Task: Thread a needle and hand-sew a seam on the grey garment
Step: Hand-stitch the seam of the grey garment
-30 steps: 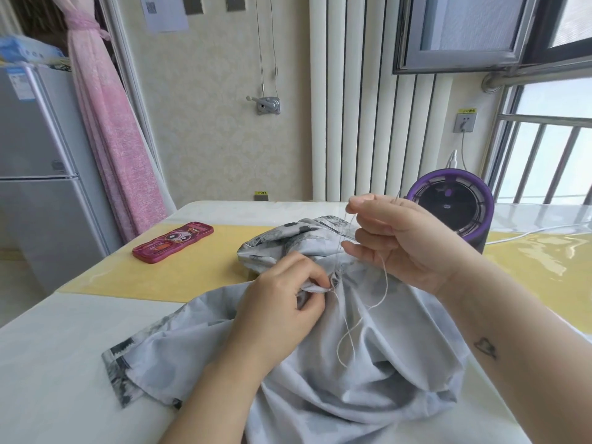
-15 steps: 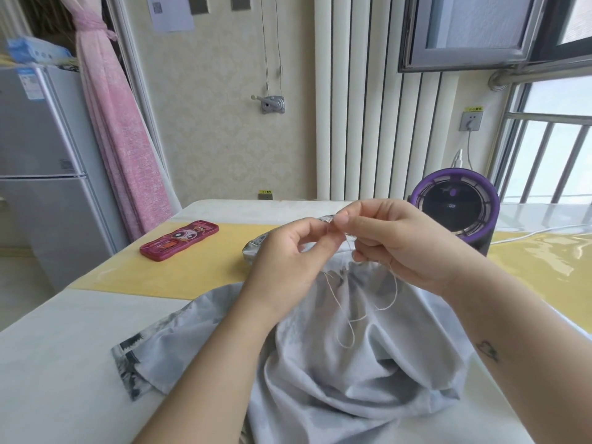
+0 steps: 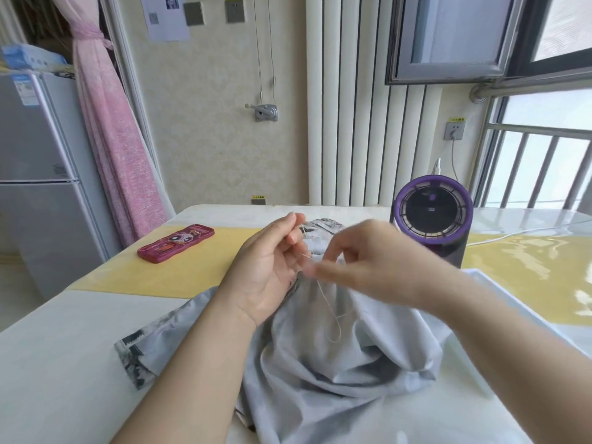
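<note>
Lower centre: the grey garment (image 3: 320, 373) lies bunched on the white table (image 3: 57, 363), its dark-patterned hem toward the lower left and well short of the table's left edge. Bare table top shows between hem and edge.

Centre: we see both forearms enter from the bottom of the frame and meet above the garment's raised fold. The left hand (image 3: 269, 270) is turned palm toward us with its fingers half curled. Its thumb and forefinger pinch the upper end of the thread (image 3: 325, 302); whether a needle is there we cannot tell. The right hand (image 3: 374, 261) is motion-blurred, fingers curled, its tips closed on the thread just beside the left palm. Below them the thread hangs in a slack loop against the cloth.

Beyond the hands: a yellow mat (image 3: 179, 277) crosses the table, with a red case (image 3: 176, 243) on it at centre left, well apart from the garment. A purple fan (image 3: 432, 216) stands near the right hand, at centre right.

Far left: a fridge (image 3: 38, 174) and a pink curtain (image 3: 109, 133).
</note>
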`<state>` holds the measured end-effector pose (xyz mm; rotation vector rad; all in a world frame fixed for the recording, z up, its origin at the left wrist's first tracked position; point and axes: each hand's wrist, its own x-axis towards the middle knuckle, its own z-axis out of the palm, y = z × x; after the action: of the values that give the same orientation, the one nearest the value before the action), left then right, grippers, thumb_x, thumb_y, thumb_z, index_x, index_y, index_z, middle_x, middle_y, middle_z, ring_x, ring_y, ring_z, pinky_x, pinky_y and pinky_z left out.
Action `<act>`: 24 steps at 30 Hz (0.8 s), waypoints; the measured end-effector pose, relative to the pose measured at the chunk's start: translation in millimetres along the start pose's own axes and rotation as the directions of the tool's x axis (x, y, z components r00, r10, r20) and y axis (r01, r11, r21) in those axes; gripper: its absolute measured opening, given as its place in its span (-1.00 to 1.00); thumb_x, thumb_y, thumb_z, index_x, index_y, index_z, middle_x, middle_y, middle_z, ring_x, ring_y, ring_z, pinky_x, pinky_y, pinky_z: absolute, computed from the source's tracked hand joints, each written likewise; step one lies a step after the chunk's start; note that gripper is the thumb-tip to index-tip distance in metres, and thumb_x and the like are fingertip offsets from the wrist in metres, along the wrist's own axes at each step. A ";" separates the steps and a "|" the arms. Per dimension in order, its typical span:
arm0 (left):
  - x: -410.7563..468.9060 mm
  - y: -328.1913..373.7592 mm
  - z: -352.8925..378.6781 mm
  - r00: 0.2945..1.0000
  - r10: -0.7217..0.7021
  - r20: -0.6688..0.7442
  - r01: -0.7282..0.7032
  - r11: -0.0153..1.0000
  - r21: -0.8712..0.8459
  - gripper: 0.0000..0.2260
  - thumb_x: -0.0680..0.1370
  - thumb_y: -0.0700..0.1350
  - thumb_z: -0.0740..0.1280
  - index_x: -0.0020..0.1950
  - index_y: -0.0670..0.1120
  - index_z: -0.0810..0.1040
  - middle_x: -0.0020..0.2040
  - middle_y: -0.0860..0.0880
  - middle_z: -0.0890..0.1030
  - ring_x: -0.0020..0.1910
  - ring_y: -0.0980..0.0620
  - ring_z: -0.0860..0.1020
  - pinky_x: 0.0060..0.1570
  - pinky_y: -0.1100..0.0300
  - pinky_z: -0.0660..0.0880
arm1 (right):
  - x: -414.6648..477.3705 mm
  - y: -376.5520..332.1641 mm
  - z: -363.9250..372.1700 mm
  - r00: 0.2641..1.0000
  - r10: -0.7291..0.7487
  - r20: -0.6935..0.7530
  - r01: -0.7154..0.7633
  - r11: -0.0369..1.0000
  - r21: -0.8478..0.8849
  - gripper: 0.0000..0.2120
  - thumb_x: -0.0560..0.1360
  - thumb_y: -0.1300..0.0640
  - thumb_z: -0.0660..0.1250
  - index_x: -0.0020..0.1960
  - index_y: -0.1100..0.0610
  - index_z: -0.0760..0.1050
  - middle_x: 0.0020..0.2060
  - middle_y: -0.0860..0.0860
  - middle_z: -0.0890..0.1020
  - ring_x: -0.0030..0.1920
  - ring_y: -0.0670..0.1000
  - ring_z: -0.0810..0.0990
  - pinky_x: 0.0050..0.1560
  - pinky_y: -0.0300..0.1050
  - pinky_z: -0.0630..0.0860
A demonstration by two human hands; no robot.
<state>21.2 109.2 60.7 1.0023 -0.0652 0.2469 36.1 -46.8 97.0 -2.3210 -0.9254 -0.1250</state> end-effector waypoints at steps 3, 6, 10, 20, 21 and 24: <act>-3.2 -0.3 2.2 1.000 0.002 -0.016 -0.003 1.000 -0.030 -0.89 0.50 -0.09 0.28 -0.07 -0.07 0.57 -0.42 0.09 0.41 -0.43 0.17 0.43 -0.19 0.25 0.35 | -8.7 -3.5 22.3 1.000 0.000 -0.029 -0.009 0.943 -0.334 -0.67 0.36 -0.27 0.36 -0.21 -0.01 0.55 -0.41 -0.12 0.50 -0.32 -0.15 0.47 -0.34 -0.21 0.38; -6.5 -2.1 2.7 0.999 0.038 -0.027 -0.039 0.999 -0.024 -0.87 0.56 -0.10 0.24 0.01 -0.06 0.57 -0.40 0.10 0.43 -0.41 0.17 0.44 -0.17 0.26 0.37 | -8.1 5.0 29.7 0.999 -0.051 -0.012 0.045 0.945 -0.325 -0.83 0.47 -0.06 0.33 -0.24 -0.01 0.51 -0.40 -0.10 0.50 -0.32 -0.11 0.44 -0.24 -0.17 0.41; -13.1 -8.2 2.2 0.989 0.135 -0.055 -0.133 0.990 0.047 -0.81 0.58 -0.19 0.22 0.14 -0.02 0.54 -0.34 0.07 0.48 -0.35 0.16 0.48 -0.16 0.25 0.43 | -10.1 16.3 19.3 0.998 -0.052 -0.023 0.054 0.992 0.118 -0.83 0.48 0.09 0.39 -0.27 0.10 0.57 -0.37 0.03 0.58 -0.45 -0.15 0.40 -0.32 -0.29 0.36; -17.2 -30.7 -3.0 0.954 0.301 0.022 -0.281 0.861 0.424 -0.30 0.51 -0.47 0.22 0.46 0.12 0.09 -0.04 -0.01 0.48 -0.10 0.14 0.54 0.02 0.29 0.48 | -17.3 26.8 12.5 0.995 0.094 -0.015 -0.036 0.525 0.851 -0.78 0.30 0.05 0.38 -0.28 0.21 0.46 -0.24 0.11 0.67 -0.55 -0.17 0.36 -0.19 -0.15 0.48; -17.0 -31.3 -2.7 0.950 0.310 0.036 -0.293 0.849 0.440 -0.29 0.51 -0.47 0.24 0.46 0.13 0.08 -0.03 -0.01 0.48 -0.08 0.13 0.55 0.05 0.28 0.48 | -17.2 27.3 12.5 0.996 0.085 -0.001 -0.039 0.468 0.883 -0.81 0.31 0.09 0.37 -0.30 0.20 0.43 -0.22 0.07 0.69 -0.59 -0.16 0.27 -0.23 -0.17 0.49; -16.2 -31.7 -2.1 0.947 0.316 0.066 -0.311 0.839 0.447 -0.27 0.50 -0.44 0.28 0.46 0.14 0.07 0.00 -0.02 0.48 -0.02 0.09 0.55 0.09 0.24 0.47 | -17.1 32.1 13.2 0.998 0.066 0.023 -0.046 0.378 0.924 -0.81 0.35 0.14 0.39 -0.37 0.14 0.43 -0.09 0.11 0.69 -0.58 -0.13 0.16 -0.31 -0.21 0.50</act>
<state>12.8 91.9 30.7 1.4588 -0.1699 0.5892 42.3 -67.0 64.5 -1.2375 -0.6223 0.3463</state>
